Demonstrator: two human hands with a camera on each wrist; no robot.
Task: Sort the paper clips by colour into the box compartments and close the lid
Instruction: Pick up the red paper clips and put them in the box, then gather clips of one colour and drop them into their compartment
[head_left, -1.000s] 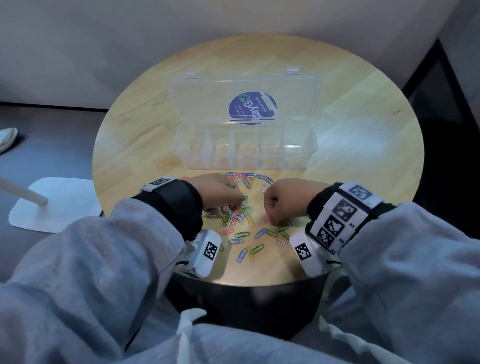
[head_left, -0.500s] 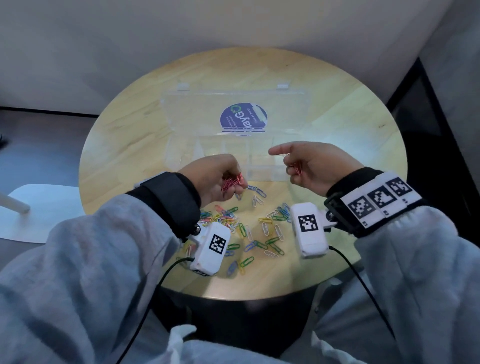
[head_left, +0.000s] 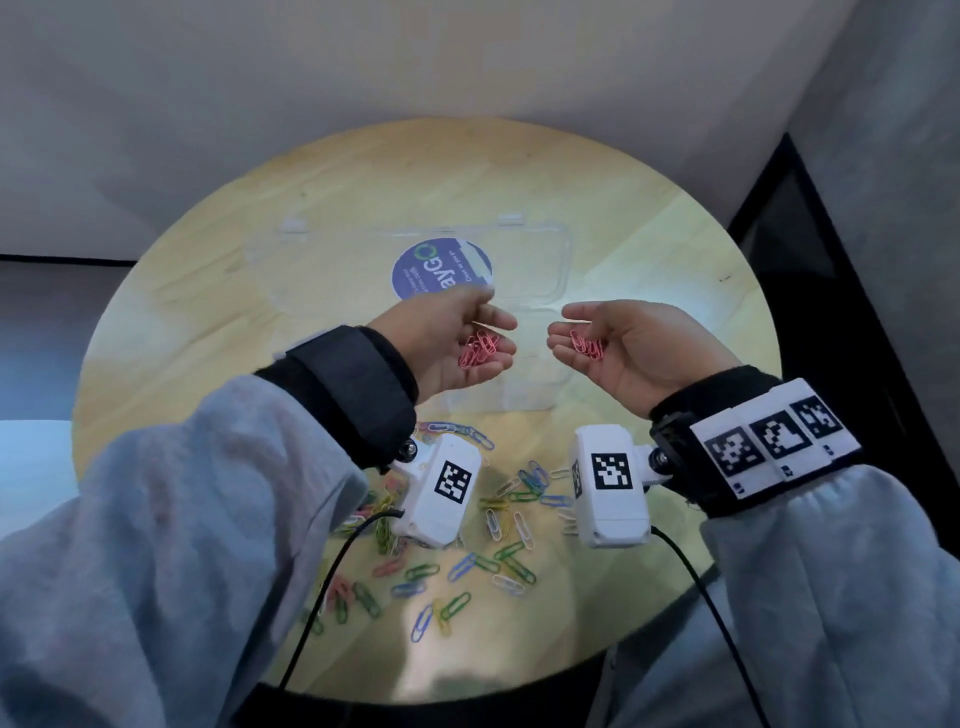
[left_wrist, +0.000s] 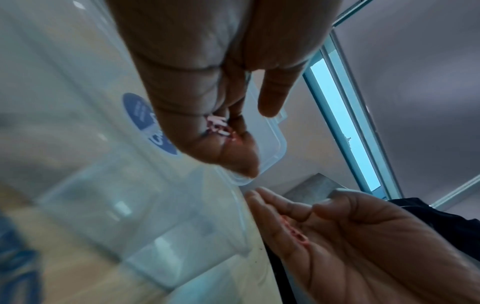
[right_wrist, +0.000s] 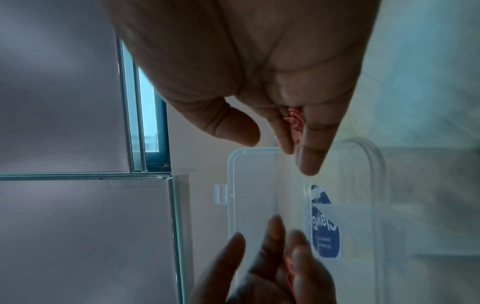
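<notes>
Both hands hover palm-up over the clear compartment box, whose lid with a blue sticker lies open behind it. My left hand cups several pink paper clips in its curled fingers; the left wrist view shows those clips caught in the finger crease. My right hand cups a smaller bunch of pink clips, which appears between its fingers in the right wrist view. The hands hide most of the compartments. A mixed pile of loose clips lies on the round wooden table near me.
White wrist cameras with black cables hang over the loose pile. The table's front edge is close to my body. A dark panel stands at the right; a wall runs behind the table.
Both hands rose from the clip pile, moved forward over the box and turned palm-up. Their fists have loosened, so the pink clips now show in the cupped fingers.
</notes>
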